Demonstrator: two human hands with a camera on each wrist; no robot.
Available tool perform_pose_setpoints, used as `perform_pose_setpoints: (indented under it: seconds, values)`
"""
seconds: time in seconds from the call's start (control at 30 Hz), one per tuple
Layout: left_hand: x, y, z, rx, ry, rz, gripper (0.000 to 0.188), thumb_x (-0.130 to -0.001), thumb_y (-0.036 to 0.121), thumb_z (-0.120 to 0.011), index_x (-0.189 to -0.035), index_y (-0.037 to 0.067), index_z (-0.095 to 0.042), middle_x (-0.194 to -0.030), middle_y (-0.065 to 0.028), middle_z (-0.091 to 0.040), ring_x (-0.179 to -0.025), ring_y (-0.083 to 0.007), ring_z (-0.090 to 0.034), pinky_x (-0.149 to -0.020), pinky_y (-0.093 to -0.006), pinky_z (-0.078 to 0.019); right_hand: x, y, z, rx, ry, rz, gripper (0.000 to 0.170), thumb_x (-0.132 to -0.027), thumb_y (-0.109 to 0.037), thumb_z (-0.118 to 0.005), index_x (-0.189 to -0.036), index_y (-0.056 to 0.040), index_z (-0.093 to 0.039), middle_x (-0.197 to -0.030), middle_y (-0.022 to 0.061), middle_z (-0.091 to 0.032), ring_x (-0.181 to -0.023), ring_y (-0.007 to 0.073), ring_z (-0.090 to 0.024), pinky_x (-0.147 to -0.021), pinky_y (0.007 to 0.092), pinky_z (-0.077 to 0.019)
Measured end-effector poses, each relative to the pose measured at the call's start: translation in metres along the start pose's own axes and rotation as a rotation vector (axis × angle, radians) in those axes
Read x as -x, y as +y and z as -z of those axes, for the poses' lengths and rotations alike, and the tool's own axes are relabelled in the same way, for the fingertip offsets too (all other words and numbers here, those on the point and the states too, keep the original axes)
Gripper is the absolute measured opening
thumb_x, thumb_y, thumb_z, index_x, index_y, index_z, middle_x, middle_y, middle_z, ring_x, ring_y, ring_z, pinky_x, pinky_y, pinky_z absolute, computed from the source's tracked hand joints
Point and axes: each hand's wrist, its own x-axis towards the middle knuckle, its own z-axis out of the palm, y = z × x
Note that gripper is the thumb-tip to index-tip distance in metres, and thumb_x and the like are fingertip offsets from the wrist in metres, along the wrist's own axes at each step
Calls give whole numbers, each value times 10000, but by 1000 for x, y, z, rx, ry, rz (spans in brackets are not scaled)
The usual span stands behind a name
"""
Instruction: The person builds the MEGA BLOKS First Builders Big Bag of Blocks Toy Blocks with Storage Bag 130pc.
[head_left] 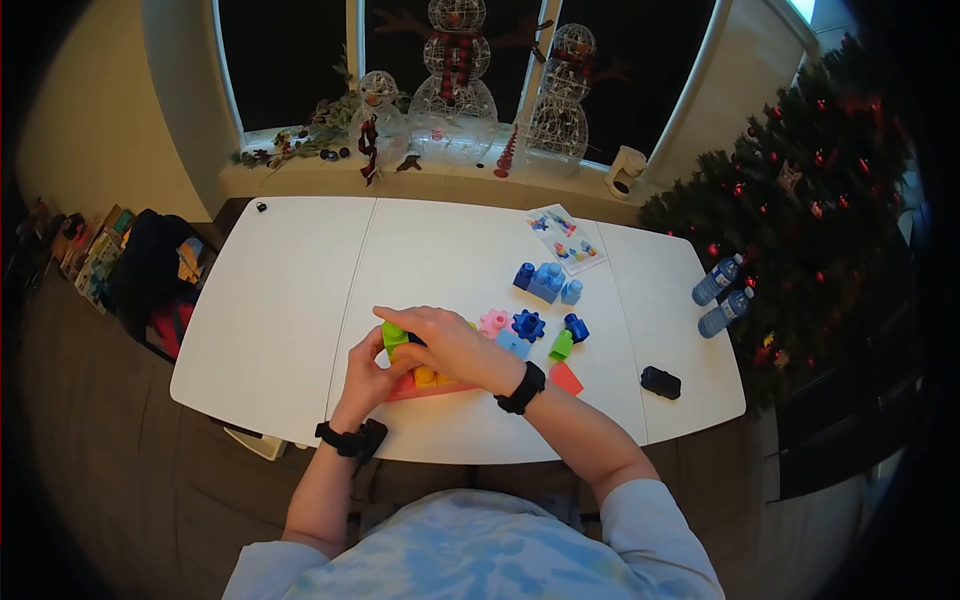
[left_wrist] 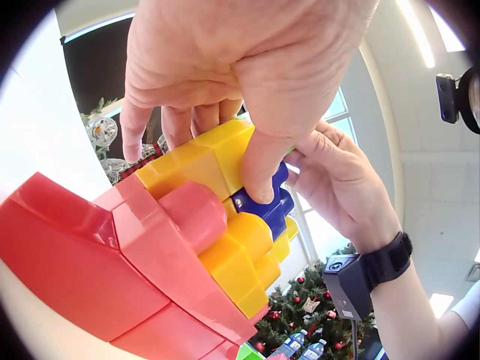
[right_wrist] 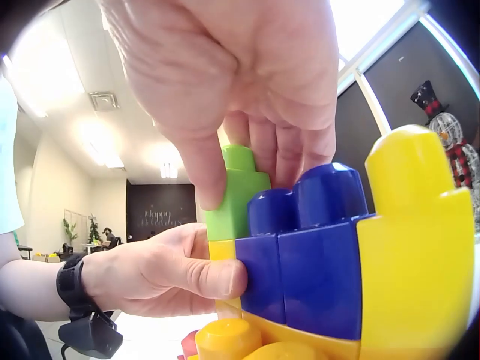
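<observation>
A built stack of blocks stands near the table's front edge: a red base (head_left: pixel 430 390), yellow blocks (left_wrist: pixel 187 166) above it, and a dark blue block (right_wrist: pixel 319 277) beside a tall yellow one (right_wrist: pixel 416 262). My right hand (head_left: pixel 450 345) pinches a green block (right_wrist: pixel 229 202) at the stack's top, thumb on one face and fingers behind. My left hand (head_left: pixel 368 380) grips the stack's side, its thumb pressing the dark blue block. The green block sits above a yellow one at the stack's end.
Right of the stack lie pink and blue gears (head_left: pixel 528 325), a green block (head_left: pixel 561 346), a red piece (head_left: pixel 565 378) and several blue blocks (head_left: pixel 546 282). Farther out are a picture sheet (head_left: pixel 565 238), a black case (head_left: pixel 661 382) and two water bottles (head_left: pixel 718 280).
</observation>
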Motion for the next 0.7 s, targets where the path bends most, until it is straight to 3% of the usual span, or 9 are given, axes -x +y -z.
perform_pose_setpoints:
  seconds: [0.13, 0.23, 0.27, 0.37, 0.43, 0.7]
  values:
    - [0, 0, 0, -7, 12, -4, 450, -837, 30, -831, -1243, 19, -637, -1133, -60, -714, -1083, -169, -672, -1001, -347, -527, 12, 14, 26, 6, 149, 94, 587, -912, -181, -752, -1465, -119, -567, -1212, 178, -712, -1093, 338, -687, -945, 411, -551]
    - [-2, -5, 1, -26, 9, -9, 474, -819, 15, -843, -1246, 22, -635, -1140, -62, -711, -1098, -173, -669, -1025, -349, -516, 24, 44, 74, 114, 329, -100, 489, -914, -188, -773, -1375, -95, -637, -1233, 150, -719, -1088, 274, -698, -923, 358, -545]
    - [-2, -3, 1, -23, 11, -11, 474, -819, 15, -843, -1246, 22, -635, -1140, -62, -711, -1098, -173, -669, -1025, -349, -516, 27, 60, 88, 159, 353, -151, 409, -897, -167, -772, -1272, -38, -671, -1187, 189, -717, -1071, 349, -689, -944, 422, -545]
    - [-2, 5, 2, -37, 9, -63, 467, -820, 17, -842, -1239, 18, -635, -1151, -65, -711, -1107, -171, -667, -1038, -352, -508, 46, 123, 112, 324, 352, -257, 403, -877, -172, -780, -1242, -28, -685, -1188, 184, -720, -1079, 354, -689, -944, 424, -543]
    - [-3, 6, 6, 61, 54, -11, 439, -800, 78, -872, -1185, 14, -673, -1120, -82, -734, -1117, -192, -677, -1049, -353, -494, 52, 155, 116, 451, 290, -438, 431, -853, -172, -785, -1248, -29, -688, -1172, 192, -725, -1103, 361, -683, -958, 425, -539]
    - [-1, 8, 12, 52, 40, 41, 470, -805, 89, -878, -1219, 7, -669, -1136, -83, -743, -1120, -188, -689, -1035, -342, -516, 43, 217, 84, 752, 117, -579, 408, -820, -159, -800, -1211, -82, -716, -1088, 164, -743, -1070, 354, -687, -993, 446, -522]
